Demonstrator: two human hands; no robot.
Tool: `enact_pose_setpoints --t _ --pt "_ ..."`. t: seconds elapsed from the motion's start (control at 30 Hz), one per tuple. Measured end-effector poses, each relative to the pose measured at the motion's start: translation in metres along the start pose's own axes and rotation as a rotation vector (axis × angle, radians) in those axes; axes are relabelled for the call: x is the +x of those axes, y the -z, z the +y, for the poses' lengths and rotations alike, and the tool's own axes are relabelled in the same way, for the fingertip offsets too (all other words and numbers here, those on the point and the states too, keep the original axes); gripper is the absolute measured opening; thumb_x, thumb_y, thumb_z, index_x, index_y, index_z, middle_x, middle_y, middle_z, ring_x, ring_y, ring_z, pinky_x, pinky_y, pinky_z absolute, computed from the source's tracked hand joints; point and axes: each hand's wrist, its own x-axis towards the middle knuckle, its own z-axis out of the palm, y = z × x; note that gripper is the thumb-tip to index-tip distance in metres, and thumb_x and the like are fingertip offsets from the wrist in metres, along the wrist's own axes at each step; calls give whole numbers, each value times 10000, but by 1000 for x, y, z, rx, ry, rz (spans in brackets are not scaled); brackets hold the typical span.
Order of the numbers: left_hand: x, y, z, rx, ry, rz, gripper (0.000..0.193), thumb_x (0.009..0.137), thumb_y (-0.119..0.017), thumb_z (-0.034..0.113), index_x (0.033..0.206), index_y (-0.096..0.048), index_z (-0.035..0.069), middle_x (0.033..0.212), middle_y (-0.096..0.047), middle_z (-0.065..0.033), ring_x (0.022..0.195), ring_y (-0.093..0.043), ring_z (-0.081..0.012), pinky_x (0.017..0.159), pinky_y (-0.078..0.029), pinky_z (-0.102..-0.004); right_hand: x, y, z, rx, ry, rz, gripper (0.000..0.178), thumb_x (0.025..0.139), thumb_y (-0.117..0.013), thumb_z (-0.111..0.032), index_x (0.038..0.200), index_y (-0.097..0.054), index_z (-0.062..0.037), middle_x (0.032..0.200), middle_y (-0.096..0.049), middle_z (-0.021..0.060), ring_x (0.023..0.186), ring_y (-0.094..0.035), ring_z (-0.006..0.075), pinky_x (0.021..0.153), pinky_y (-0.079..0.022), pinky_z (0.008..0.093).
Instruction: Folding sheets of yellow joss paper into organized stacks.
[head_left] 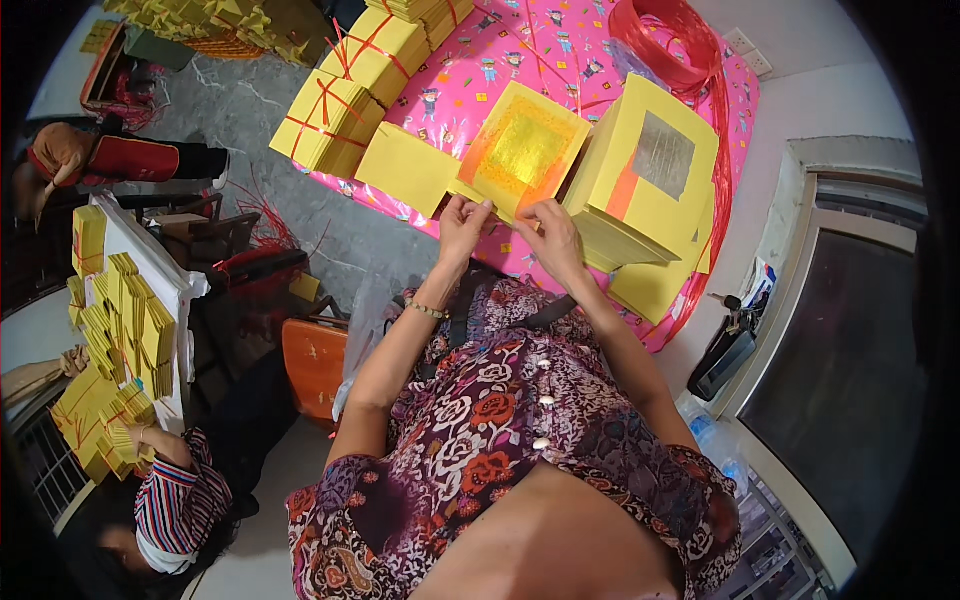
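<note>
A yellow joss paper sheet (520, 145) with a gold foil square and orange print lies in front of me on the pink patterned table cover. My left hand (463, 228) pinches its near left edge between thumb and fingers. At the near right corner, my right hand (553, 238) has its fingers closed on the same edge. The fingertips partly hide how the edge is held. Left of it are plain yellow sheets (405, 168). Close on the right stands a thick stack of yellow paper (625, 150), topped with a silver foil square and an orange strip.
Bundles of yellow paper (325, 115) tied with red string stand at the table's far left. Red plastic ribbon (680, 45) coils at the far right. An orange chair (313, 365) is at my left. Two other people (170, 500) are at left, one beside a table piled with yellow bundles.
</note>
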Motion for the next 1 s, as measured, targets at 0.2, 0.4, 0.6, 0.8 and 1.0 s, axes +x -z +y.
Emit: enact_pose_setpoints --t 0.2,0.4,0.6,0.8,1.0 --pt "1 -1 -3 -40 3 35 263 893 -643 142 1090 -537 4 800 -633 -33 671 -604 -91 604 -494 -219 0 0 3 -39 6 -22 135 797 -690 -137 850 -617 -37 829 -564 110 801 -563 305 719 -447 401" --pt "2 1 -5 16 19 10 201 921 -604 154 1044 -537 10 841 -648 -60 747 -643 -134 687 -536 -266 1 1 4 -121 25 -12 144 851 -645 -145 884 -628 -6 853 -583 125 745 -609 258 649 -498 339" --pt "0 0 -1 -17 25 9 189 919 -608 161 1018 -539 15 840 -649 -59 753 -645 -132 683 -538 -266 1 0 2 -40 -76 -7 138 858 -616 -148 850 -598 -11 832 -572 138 814 -576 329 712 -450 413" --pt "-1 1 0 10 23 -1 167 919 -612 167 986 -547 29 824 -653 -36 747 -640 -102 651 -509 -228 2 1 5 23 -143 -17 156 866 -609 -161 857 -594 -6 835 -577 139 808 -581 322 709 -452 406" --pt "1 3 -4 6 9 -6 159 920 -611 170 974 -557 30 829 -658 -31 729 -640 -100 648 -504 -220 4 3 2 0 -179 -45 170 868 -606 -169 853 -605 0 835 -584 141 802 -587 322 710 -456 400"
